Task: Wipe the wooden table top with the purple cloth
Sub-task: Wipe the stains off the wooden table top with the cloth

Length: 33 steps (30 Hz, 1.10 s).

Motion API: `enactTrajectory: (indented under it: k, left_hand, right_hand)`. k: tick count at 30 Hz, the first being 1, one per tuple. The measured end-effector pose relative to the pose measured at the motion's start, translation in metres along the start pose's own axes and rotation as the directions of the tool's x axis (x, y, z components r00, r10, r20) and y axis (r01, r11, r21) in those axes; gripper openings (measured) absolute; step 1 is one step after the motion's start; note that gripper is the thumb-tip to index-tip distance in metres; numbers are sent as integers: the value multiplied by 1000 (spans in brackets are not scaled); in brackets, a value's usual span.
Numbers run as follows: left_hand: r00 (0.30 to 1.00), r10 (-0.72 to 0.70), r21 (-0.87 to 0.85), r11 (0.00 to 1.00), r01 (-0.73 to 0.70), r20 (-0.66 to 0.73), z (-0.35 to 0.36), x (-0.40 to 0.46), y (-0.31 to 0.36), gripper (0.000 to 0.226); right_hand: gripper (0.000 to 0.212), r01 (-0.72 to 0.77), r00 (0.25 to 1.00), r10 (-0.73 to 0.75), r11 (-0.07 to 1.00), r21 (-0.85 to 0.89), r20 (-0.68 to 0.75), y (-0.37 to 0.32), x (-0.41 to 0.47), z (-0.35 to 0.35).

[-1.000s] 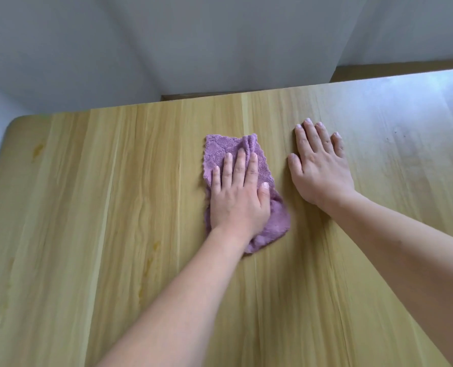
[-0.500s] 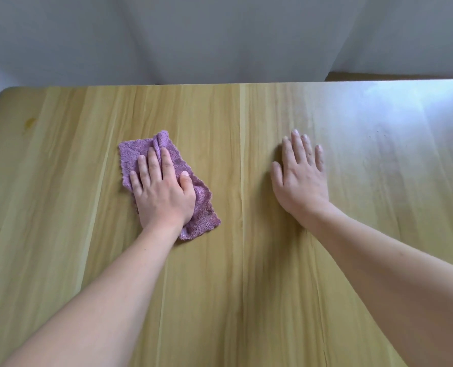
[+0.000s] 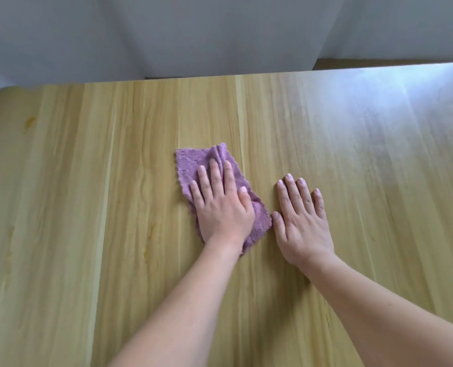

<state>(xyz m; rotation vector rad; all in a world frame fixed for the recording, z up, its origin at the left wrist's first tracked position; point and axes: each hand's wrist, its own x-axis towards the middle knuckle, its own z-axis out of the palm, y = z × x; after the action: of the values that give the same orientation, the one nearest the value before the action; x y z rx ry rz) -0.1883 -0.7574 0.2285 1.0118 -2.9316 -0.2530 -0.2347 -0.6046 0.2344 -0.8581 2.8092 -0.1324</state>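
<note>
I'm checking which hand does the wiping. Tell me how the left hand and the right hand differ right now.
The left hand lies on the purple cloth, pressing it to the wooden table top; the right hand lies on bare wood. The left hand sits slightly farther from the person than the right hand. The right hand's thumb almost meets the cloth's edge; whether it touches is unclear. Both are flat, palm down, fingers extended.

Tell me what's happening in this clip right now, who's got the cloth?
A person is wiping a wooden table. The left hand lies flat on a purple cloth near the middle of the top, pressing it down with fingers spread. The right hand rests palm-down on the bare wood just beside the cloth, thumb close to its edge. A small yellowish mark shows near the far left corner.
</note>
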Motion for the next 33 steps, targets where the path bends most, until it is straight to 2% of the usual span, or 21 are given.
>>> enactTrajectory:
  k: [3,5,6,8,10,14,16,19,21,22,24,26,28,33]
  left_hand:
    - [980,186,-19,983,-185,75,2,-16,-5,67]
    - [971,211,3,977,-212,109,-3,-10,-36,67]
    - [980,163,20,986,-166,111,-5,-8,-53,67]
    - [997,-22,35,999,20,78,-10,-8,-86,67]
    - [982,-187,15,982,187,39,-14,-15,-102,68]
    - [931,-366,-44,930,366,-4,-12,-28,-69,67]
    - [950,-311,-58,949,311,6,-8,-37,-39,67]
    - [999,-34,-27,999,35,39,1,-63,3,66]
    - [992,111,-13,994,-111,67,3,-70,2,66]
    - [988,137,-4,990,-138,73,2,-70,-9,66]
    - [997,48,30,998,-50,63,-1,-75,-45,67]
    - [985,-171,32,985,171,11,-7,-84,-84,68]
    - [950,-313,20,950,313,0,-11,-91,-100,70]
    - [939,-342,4,939,343,-37,-10,-93,-92,69]
  right_hand:
    - [64,-12,1000,12,1000,1,9,-1,-1,1]
    - [65,-24,999,24,1000,0,21,-4,1,0]
    - [65,-25,999,25,1000,-2,31,-5,1,-1]
    - [65,-24,999,24,1000,-12,40,-5,1,-1]
    - [65,-24,999,24,1000,-17,44,-5,0,-1]
    - [64,-22,999,23,999,-24,46,-2,-2,-1]
    - [64,-20,999,21,1000,-17,37,-3,-1,-1]
    - [66,-19,1000,19,1000,2,25,-3,0,0]
    - [66,-17,1000,17,1000,0,18,-3,0,0]
    - [66,-14,1000,14,1000,0,16,-3,0,0]
    - [65,-3,1000,3,1000,4,16,-3,-1,0]
    - [65,5,1000,-5,1000,9,17,-2,-2,1]
    - [65,8,1000,-8,1000,11,10,-1,-2,2]
    - [63,14,1000,-14,999,30,-17,1,-2,5]
